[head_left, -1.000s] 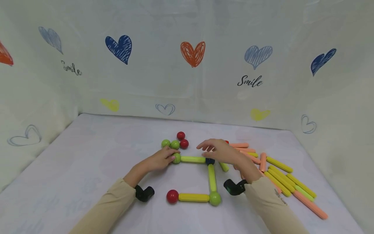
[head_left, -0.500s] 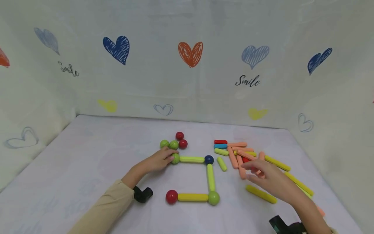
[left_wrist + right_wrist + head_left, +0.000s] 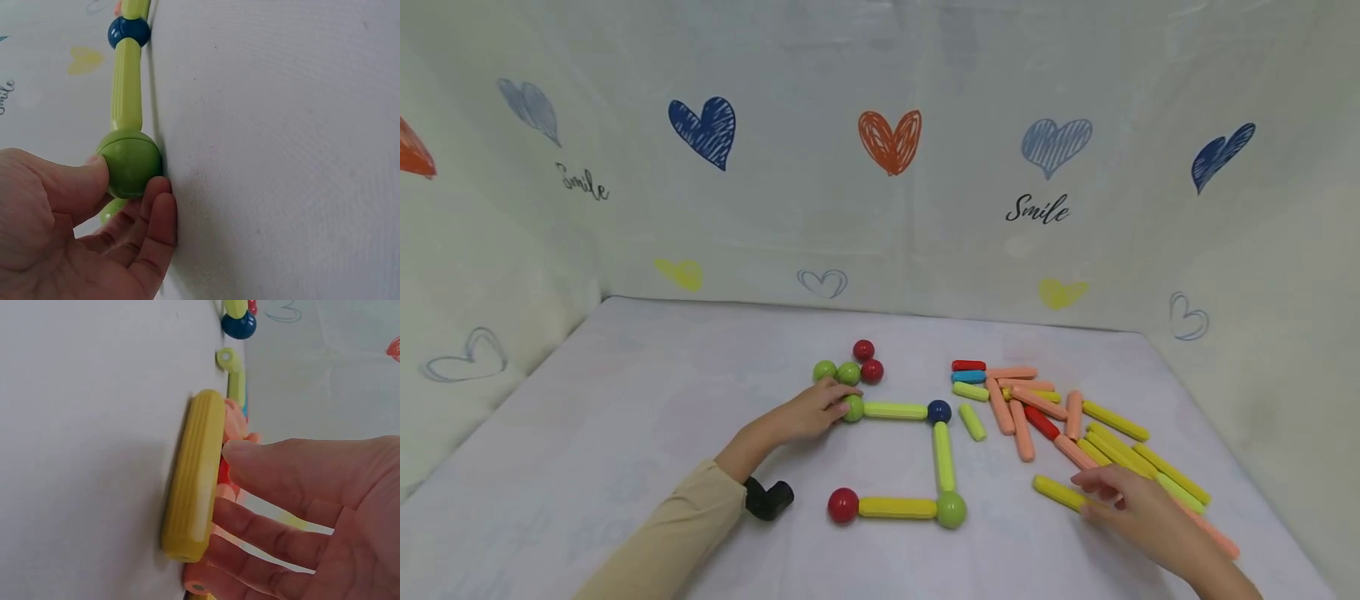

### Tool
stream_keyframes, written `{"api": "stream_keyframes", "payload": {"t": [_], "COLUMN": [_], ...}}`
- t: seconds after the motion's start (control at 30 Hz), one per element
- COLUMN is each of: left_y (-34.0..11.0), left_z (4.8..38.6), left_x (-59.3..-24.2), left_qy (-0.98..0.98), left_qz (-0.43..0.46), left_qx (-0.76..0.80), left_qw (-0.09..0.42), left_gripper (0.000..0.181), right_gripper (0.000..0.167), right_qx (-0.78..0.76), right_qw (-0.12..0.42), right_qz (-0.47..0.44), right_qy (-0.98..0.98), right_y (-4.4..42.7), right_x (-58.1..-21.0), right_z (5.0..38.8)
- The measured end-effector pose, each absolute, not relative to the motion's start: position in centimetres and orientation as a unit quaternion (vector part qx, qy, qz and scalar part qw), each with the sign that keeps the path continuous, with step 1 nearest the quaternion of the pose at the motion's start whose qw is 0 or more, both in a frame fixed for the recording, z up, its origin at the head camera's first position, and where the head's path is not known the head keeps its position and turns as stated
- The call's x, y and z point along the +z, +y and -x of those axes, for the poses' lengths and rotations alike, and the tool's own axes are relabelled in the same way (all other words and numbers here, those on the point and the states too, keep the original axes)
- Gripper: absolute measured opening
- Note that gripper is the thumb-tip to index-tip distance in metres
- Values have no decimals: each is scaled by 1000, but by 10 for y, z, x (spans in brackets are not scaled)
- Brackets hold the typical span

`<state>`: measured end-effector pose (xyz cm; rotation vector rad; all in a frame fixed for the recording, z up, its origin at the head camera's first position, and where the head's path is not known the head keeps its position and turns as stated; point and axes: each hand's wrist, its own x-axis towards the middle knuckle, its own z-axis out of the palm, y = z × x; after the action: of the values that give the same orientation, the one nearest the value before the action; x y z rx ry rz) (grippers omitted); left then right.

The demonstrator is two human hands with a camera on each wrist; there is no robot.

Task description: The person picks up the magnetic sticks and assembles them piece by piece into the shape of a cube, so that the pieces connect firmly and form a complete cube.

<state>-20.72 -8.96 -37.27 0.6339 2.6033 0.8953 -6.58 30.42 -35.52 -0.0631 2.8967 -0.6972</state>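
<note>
My left hand (image 3: 808, 410) pinches a green ball (image 3: 132, 165) between thumb and fingers. That ball joins a light-green stick (image 3: 895, 411), which meets a dark blue ball (image 3: 938, 412). From there another light-green stick (image 3: 943, 457) runs down to a second green ball (image 3: 951, 509). A yellow stick (image 3: 897, 507) links this one to a red ball (image 3: 843, 506), so three sides stand connected. My right hand (image 3: 1138, 512) is beside a loose yellow stick (image 3: 194, 481); thumb and fingers are spread along its edge, without a visible pinch.
Loose green balls (image 3: 848, 372) and red balls (image 3: 872, 371) lie behind my left hand. Salmon sticks (image 3: 1022, 429), yellow sticks (image 3: 1115, 422) and shorter red, blue and green ones are heaped at the right. A short green stick (image 3: 972, 422) lies near the blue ball.
My right hand has moved from above the dark blue ball, rightward and toward me, to the loose yellow stick. My left hand stays at the green ball.
</note>
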Motion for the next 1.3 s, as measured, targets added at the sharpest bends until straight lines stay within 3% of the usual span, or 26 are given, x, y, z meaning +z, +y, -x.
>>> {"api": "stream_keyframes", "payload": {"t": [0.3,0.97,1.13,1.3], "left_y": [-90,-89,-90,-90], "left_z": [208,207,207,207], "left_x": [-372,-372,-372,-373], "left_qy": [909,910,909,908], "left_qz": [-222,-217,-219,-219], "left_qx": [314,316,315,317], "left_qw": [158,161,161,163], "left_gripper": [31,31,31,31], "right_gripper": [35,31,29,30], "right_qx": [-218,-237,-261,-303], "right_qw": [125,73,49,60], "right_qz": [-42,9,25,17], "right_qy": [967,969,964,951], "right_y": [305,301,280,247], "right_x": [-366,-365,-352,-339], "right_z": [69,67,70,78]}}
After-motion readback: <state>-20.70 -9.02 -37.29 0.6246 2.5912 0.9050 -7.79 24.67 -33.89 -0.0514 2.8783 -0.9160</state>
